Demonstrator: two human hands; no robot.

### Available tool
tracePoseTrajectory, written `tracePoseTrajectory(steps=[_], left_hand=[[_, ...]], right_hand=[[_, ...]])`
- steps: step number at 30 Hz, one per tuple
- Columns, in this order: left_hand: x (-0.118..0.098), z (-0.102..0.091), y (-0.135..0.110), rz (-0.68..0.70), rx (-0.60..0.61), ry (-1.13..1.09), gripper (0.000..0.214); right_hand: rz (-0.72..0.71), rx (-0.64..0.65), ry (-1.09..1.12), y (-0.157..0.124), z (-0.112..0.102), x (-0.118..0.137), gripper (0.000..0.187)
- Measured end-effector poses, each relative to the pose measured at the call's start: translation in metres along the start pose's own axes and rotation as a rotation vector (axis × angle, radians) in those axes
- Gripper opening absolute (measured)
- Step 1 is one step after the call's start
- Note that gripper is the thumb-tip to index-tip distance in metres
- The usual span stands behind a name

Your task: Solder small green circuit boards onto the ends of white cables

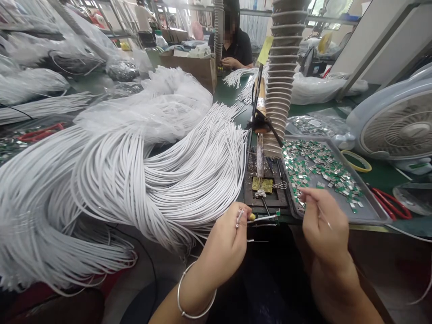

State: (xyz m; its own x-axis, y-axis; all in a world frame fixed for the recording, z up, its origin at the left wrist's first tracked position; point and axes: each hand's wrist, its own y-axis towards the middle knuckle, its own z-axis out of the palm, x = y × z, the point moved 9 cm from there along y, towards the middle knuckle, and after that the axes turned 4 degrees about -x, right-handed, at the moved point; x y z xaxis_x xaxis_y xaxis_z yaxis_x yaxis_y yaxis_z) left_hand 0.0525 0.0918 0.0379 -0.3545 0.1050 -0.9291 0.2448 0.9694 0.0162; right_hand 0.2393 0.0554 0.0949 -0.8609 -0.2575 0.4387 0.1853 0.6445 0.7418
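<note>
My left hand [227, 238] is closed in a pinch on the end of a thin white cable [262, 219] that carries a small green part at its tip. It sits in front of the soldering stand [265, 186], under the fixed soldering iron [259, 155]. My right hand [322, 220] is pinched on a thin strand of solder wire [324, 218] at the near edge of the grey tray [371, 211] of small green and silver connector pieces. A silver bangle circles my left wrist.
A huge bundle of white cables [135, 171] fills the left of the green table. A ribbed fume hose [281, 76] hangs over the stand. A white fan [401, 121], tape ring [356, 160] and red scissors [391, 202] lie right. Another person [232, 45] sits opposite.
</note>
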Motion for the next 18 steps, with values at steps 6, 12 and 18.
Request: tracePoseTrajectory(steps=[6, 12, 18], left_hand=[[0.014, 0.008, 0.012, -0.108, 0.036, -0.273, 0.026], [0.024, 0.019, 0.013, -0.192, 0.087, -0.554, 0.019], [0.029, 0.023, 0.016, -0.178, 0.072, -0.621, 0.020]], right_hand=[[0.121, 0.319, -0.278, 0.023, 0.019, -0.050, 0.017], [0.148, 0.528, -0.384, 0.021, 0.037, -0.056, 0.017], [0.103, 0.535, -0.440, 0.021, 0.038, -0.052, 0.021]])
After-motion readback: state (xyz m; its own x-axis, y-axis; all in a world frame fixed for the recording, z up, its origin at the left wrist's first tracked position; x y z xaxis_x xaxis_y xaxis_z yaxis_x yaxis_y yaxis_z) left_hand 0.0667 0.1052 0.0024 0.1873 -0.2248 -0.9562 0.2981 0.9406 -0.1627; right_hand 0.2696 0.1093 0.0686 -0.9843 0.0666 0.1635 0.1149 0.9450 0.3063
